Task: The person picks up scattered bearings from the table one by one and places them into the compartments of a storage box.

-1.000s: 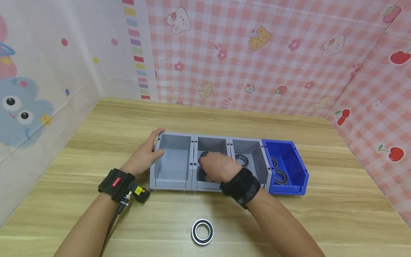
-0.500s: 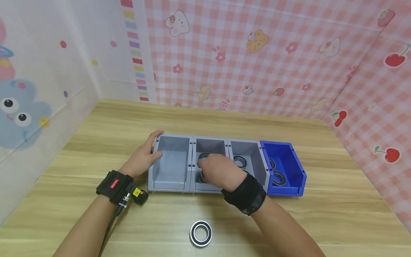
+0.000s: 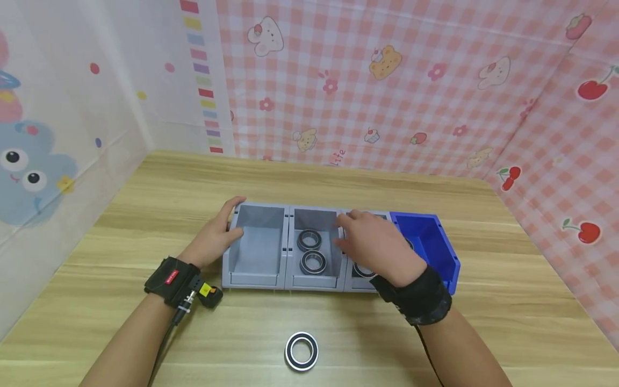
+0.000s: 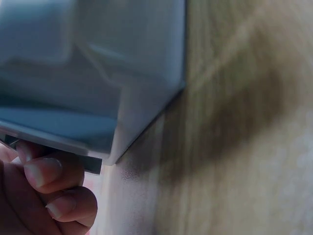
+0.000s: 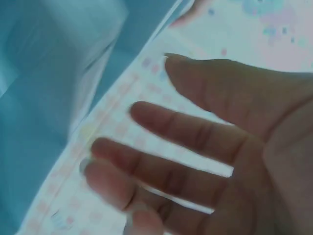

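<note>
Three grey bins and a blue bin (image 3: 433,244) stand joined in a row. My left hand (image 3: 211,242) grips the side wall of the leftmost grey bin (image 3: 261,242), thumb inside; in the left wrist view its fingers (image 4: 49,171) curl under the rim. My right hand (image 3: 382,247) hovers over the third grey bin (image 3: 355,286) with fingers spread, holding nothing, as the right wrist view also shows. An upper bearing (image 3: 301,241) and a lower bearing (image 3: 303,263) lie in the second grey bin (image 3: 316,282). The right hand partly hides a bearing (image 3: 362,274) in the third.
A loose bearing (image 3: 289,351) lies flat on the wooden table (image 3: 232,344) in front of the bins. A bearing edge (image 3: 410,243) shows in the blue bin. Patterned cloth (image 3: 300,80) walls enclose the table's back and sides. A cable (image 3: 164,344) runs along the left forearm.
My right hand has risen out of the second grey bin and moved right, its fingers opening. Both bearings there are now uncovered. The left hand has kept its place on the leftmost bin.
</note>
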The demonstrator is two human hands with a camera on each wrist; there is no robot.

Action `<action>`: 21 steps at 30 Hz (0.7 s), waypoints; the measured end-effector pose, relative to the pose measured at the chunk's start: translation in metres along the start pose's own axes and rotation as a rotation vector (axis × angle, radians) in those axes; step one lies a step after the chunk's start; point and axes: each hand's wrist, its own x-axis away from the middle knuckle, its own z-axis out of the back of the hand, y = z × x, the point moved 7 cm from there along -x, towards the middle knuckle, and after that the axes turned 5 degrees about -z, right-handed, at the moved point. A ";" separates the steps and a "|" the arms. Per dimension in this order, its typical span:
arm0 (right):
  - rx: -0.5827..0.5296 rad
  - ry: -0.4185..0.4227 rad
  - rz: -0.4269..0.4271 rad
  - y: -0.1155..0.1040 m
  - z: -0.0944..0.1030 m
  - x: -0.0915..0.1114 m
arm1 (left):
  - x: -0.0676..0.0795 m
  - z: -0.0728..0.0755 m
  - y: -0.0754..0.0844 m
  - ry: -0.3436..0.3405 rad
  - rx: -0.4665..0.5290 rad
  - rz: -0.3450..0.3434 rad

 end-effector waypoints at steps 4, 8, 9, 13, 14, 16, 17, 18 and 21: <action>-0.075 -0.009 -0.157 0.039 -0.005 0.010 | -0.002 -0.001 0.002 -0.005 0.007 -0.003; -0.087 0.015 -0.245 0.067 -0.011 0.017 | -0.002 0.001 0.003 0.000 0.004 -0.012; -0.086 0.018 -0.253 0.071 -0.012 0.017 | -0.001 0.001 0.003 0.003 0.001 -0.013; -0.124 0.006 -0.294 0.084 -0.020 0.019 | 0.000 0.003 0.002 0.012 -0.015 -0.016; -0.132 -0.004 -0.312 0.087 -0.022 0.019 | 0.000 0.002 0.001 0.009 -0.015 -0.013; -0.144 -0.028 -0.350 0.093 -0.026 0.020 | 0.000 0.001 0.000 0.004 -0.010 -0.008; -0.148 -0.039 -0.365 0.096 -0.029 0.020 | 0.000 0.000 -0.001 0.003 -0.009 -0.004; -0.147 -0.049 -0.373 0.098 -0.031 0.020 | 0.000 -0.001 -0.001 0.002 -0.008 -0.005; -0.162 -0.099 -0.387 0.104 -0.037 0.019 | 0.000 -0.002 -0.001 0.008 0.003 -0.004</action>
